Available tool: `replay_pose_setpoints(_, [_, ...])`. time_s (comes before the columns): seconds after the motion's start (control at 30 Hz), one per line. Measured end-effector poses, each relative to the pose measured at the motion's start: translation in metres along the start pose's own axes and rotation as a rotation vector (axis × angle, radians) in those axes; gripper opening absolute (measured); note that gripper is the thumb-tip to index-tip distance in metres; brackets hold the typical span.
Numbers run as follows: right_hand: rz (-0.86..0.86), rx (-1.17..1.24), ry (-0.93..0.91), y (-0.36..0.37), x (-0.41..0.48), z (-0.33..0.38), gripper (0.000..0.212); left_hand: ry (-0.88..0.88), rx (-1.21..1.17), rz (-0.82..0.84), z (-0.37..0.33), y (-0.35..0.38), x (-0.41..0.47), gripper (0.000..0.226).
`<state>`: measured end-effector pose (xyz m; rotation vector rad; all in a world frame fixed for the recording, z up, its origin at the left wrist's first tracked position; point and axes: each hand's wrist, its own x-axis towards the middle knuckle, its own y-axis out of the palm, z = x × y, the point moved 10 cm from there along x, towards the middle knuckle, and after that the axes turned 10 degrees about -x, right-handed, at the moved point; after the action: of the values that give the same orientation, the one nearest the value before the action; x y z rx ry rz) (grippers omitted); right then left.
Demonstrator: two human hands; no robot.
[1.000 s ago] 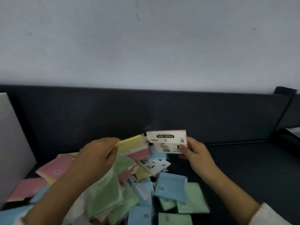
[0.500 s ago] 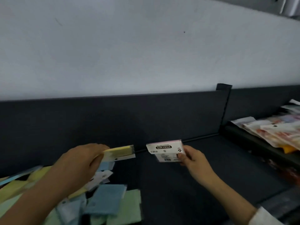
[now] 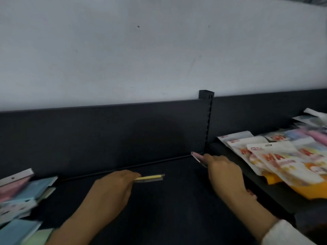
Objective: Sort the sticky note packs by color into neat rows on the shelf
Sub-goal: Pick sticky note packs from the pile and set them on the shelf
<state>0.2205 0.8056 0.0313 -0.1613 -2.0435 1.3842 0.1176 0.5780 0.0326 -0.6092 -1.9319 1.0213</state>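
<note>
Sticky note packs (image 3: 31, 190) heaped far left on black shelf (image 3: 168, 213); black back panel (image 3: 123, 135), pale wall (image 3: 159, 50) above. Heap is pink, blue and green, too blurred to count. My left hand (image 3: 113, 190) pinches one yellow pack (image 3: 150, 178) flat, mid-shelf. My right hand (image 3: 224, 175) grips one pink pack (image 3: 197, 157) at back right corner by slotted upright (image 3: 207, 121). Printed bags (image 3: 274, 160) on next shelf, at least three.

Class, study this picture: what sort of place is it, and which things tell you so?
Probably a shop or stockroom: a black shelf with a slotted post, a heap of sticky note packs at its left, and printed bags on the next shelf, right.
</note>
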Motion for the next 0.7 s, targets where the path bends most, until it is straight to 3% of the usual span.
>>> replay_pose_setpoints(0.07, [-0.012, -0.061, -0.039, 0.011, 0.014, 0.007, 0.034, -0.005, 0.024, 0.040, -0.003, 0.012, 0.002, 0.031])
replay_pose_setpoints(0.2, [0.130, -0.113, -0.130, 0.041, 0.025, 0.032, 0.013, -0.033, 0.101, 0.087, -0.001, 0.022, 0.004, 0.033])
replay_pose_setpoints(0.37, [0.337, -0.088, -0.166, 0.088, 0.028, 0.048, 0.028, -0.021, 0.176, 0.074, 0.001, 0.025, 0.004, 0.032])
replay_pose_setpoints(0.43, [0.351, -0.016, -0.168, 0.096, 0.032, 0.050, 0.032, -0.011, 0.172, 0.066, 0.003, 0.024, 0.006, 0.031])
replay_pose_setpoints(0.6, [0.401, 0.190, -0.136, 0.113, 0.036, 0.039, 0.060, 0.009, 0.226, 0.002, 0.006, 0.026, 0.019, 0.051])
replay_pose_setpoints(0.7, [0.364, 0.236, -0.158, 0.112, 0.038, 0.035, 0.058, 0.048, 0.232, 0.027, 0.006, 0.040, 0.028, 0.050])
